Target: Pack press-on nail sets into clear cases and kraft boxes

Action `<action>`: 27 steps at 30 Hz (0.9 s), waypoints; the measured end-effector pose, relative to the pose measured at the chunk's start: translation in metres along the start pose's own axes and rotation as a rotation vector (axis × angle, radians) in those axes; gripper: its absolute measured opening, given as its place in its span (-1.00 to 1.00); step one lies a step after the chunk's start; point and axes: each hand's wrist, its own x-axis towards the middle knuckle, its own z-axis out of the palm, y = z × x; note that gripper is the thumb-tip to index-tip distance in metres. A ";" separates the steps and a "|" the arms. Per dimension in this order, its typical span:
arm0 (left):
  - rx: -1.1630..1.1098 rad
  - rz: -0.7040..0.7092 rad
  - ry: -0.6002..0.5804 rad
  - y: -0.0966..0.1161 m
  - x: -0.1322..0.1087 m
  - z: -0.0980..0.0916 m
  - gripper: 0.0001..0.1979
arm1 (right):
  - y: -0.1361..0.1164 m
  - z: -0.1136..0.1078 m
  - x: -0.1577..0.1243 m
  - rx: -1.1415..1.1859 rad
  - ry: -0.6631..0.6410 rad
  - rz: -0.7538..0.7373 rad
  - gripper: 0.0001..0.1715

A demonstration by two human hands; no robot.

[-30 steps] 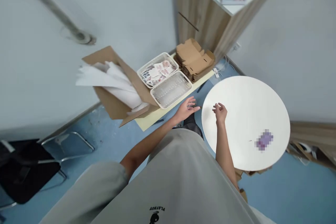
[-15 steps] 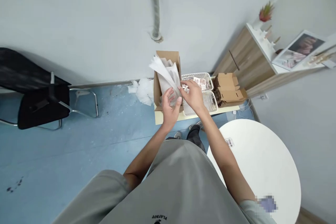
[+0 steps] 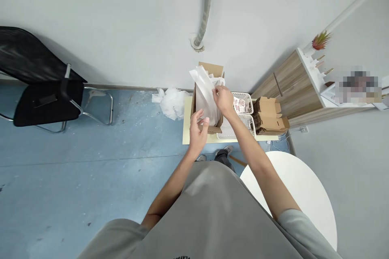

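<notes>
An open cardboard box [image 3: 210,68] stands on a pale yellow surface against the wall. It is filled with thin, translucent white sheets [image 3: 204,93], perhaps plastic bags, and one long piece sticks up past the upper left rim. My right hand [image 3: 224,100] reaches over the box's right side, its thumb and fingertips pinched on one white sheet. At the near left corner of the box is my left hand [image 3: 198,133], thumb and fingers apart in a loose curve with nothing between them.
White plastic baskets [image 3: 248,123], one with small packets [image 3: 240,104], stand right of the box beside flattened brown cartons [image 3: 269,115]. Crumpled white material [image 3: 174,103] lies left. A round white table [image 3: 304,194], wooden cabinet [image 3: 291,85] and black chair [image 3: 48,97] surround the area.
My view has shifted, so the box appears further right. My right hand has moved from the box's near right edge further over the white sheets and pinches one. My left hand stays near the front corner.
</notes>
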 end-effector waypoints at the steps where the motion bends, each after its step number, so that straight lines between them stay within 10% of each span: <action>1: -0.008 -0.007 -0.004 -0.002 0.002 -0.001 -0.38 | 0.002 -0.010 -0.001 0.081 0.039 0.012 -0.65; 15: 0.004 0.073 -0.256 -0.004 0.055 0.042 -0.24 | 0.017 -0.175 -0.100 0.633 0.525 0.133 -0.43; 27: 0.076 0.218 -0.850 0.037 -0.005 0.130 -0.24 | 0.117 -0.258 -0.292 0.658 1.013 0.461 -0.45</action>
